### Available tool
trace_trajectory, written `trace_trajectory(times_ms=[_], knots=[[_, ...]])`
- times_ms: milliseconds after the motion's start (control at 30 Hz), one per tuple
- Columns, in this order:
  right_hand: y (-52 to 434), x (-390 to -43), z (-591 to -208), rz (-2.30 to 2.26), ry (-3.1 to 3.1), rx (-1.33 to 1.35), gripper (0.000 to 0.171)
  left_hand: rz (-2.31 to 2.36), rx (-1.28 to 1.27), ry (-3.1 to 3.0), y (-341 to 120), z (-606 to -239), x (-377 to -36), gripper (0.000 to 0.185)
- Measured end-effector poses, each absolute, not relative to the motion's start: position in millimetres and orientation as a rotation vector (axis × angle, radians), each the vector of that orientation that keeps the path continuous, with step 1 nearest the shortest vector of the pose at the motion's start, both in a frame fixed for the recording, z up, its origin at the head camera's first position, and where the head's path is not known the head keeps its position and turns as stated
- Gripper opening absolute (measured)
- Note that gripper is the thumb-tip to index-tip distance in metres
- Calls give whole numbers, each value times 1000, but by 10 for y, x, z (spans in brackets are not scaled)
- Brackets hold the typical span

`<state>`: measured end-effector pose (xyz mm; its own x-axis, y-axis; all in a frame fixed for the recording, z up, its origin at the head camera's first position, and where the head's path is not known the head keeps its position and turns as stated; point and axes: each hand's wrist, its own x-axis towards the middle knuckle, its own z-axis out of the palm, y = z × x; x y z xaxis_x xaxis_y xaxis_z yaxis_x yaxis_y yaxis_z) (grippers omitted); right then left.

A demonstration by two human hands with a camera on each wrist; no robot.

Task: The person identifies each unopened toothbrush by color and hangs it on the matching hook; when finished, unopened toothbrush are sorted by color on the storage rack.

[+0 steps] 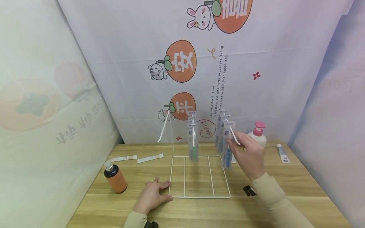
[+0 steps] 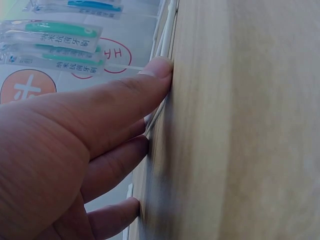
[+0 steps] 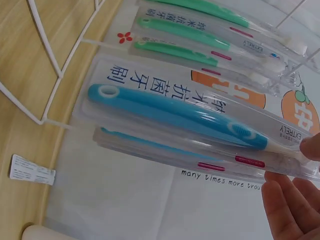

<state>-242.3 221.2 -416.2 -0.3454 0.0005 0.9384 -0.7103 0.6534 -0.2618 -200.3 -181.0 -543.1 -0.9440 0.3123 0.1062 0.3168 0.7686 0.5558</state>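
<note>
A white wire display rack (image 1: 196, 197) stands on the table, with hooks at its top. My left hand (image 1: 152, 195) lies at its front left base corner, the thumb and fingertips touching the wire and tabletop. On the right hook hang several packaged blue toothbrushes (image 3: 170, 112). My right hand (image 1: 249, 155) pinches the front one's clear pack near its upper end, thumb on one side and fingers on the other. Packaged green toothbrushes (image 1: 195, 152) hang from the middle hook. The left hook (image 1: 163, 126) is bare.
A dark pump bottle with an orange label (image 1: 117, 180) stands at left. Two flat white packets (image 1: 150, 158) lie behind it. At right are a white bottle with a pink pump (image 1: 259, 137) and a small tube (image 1: 283, 154). Printed cloth walls surround the table.
</note>
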Motion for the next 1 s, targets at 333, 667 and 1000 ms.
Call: trace_trajectory(times_ms=[333,667,1000], knots=[[2178,-2560,-4187,757,-1779,547,39,-935,-515,-2951,-1814,-5433,-1994,61],[2159,-2588,-4195,799,-1782,530,42,-931,-526,-2944,-1811,-5438,-2004,61],[2146,-2578,-4218,809,-1754,519,48,-928,-564,-2962,-1847,-5437,-2003,64]])
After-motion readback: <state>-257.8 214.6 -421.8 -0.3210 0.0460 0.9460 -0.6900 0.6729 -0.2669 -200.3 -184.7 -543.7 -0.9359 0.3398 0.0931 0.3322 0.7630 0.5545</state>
